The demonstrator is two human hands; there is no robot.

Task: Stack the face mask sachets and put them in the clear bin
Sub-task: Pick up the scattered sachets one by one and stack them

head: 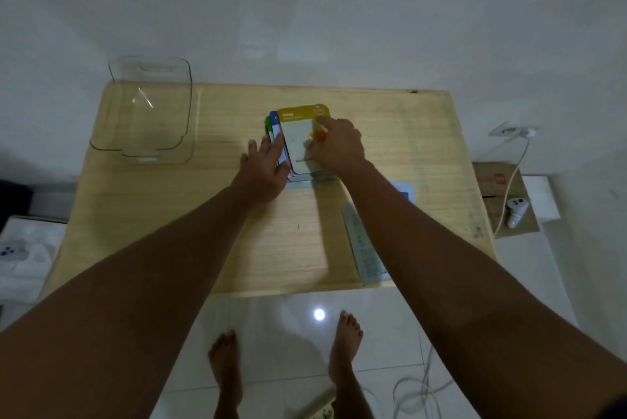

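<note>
A stack of face mask sachets [298, 137] lies near the middle of the wooden table [210, 215], a yellow-topped honey sachet uppermost, with blue and green edges showing at its left. My right hand [339, 145] rests flat on the top sachet, index finger pointing to its upper right corner. My left hand [266, 164] presses against the stack's left edge with fingers spread. The clear bin [149, 147] stands at the table's far left corner, with nothing in it. Another pale blue sachet [368, 249] lies at the table's near right, partly under my right forearm.
A cardboard box [492, 181] with a white controller [515, 211] on it sits on the floor to the right. A cable [509, 188] runs from a wall socket. White items lie on the floor at left. My bare feet stand below the table's near edge.
</note>
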